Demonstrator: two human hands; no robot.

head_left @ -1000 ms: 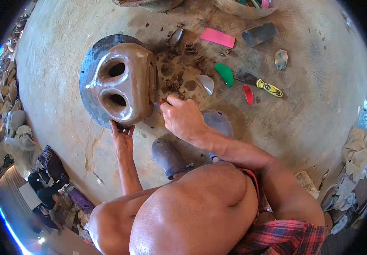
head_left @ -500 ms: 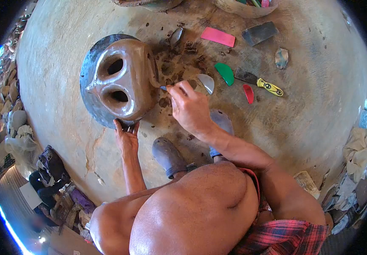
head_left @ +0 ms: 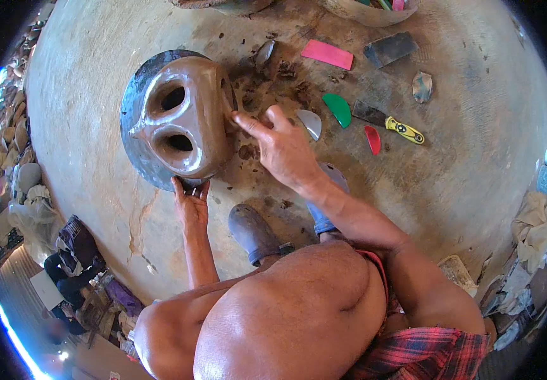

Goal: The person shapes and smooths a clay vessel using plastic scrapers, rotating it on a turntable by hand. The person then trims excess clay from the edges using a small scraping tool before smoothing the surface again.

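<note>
A brown wet clay piece [head_left: 213, 117] with two oval holes rests on a dark round board [head_left: 135, 142]. My left hand [head_left: 191, 209] holds the board's near edge with its fingertips. At the clay's right side is my right hand [head_left: 280, 149], its index finger stretched to the clay wall and other fingers curled beneath; whatever they hold is hidden. Right of this hand lie a clear half-round piece [head_left: 311, 125], a green one [head_left: 337, 110], a red one [head_left: 372, 139] and a scraper with a yellow handle [head_left: 404, 130].
Farther back are a pink strip [head_left: 327, 54], a dark block [head_left: 390, 50], a crumpled piece [head_left: 422, 87] and containers at the top edge [head_left: 375, 14]. Clay scraps dot the floor beside the piece. My shod feet [head_left: 253, 233] are near the front. Clutter lines both sides.
My right hand has shifted slightly up and left, its index finger now stretched out to the clay. The small blue tip seen at its fingers is no longer visible. My left hand stays at the board.
</note>
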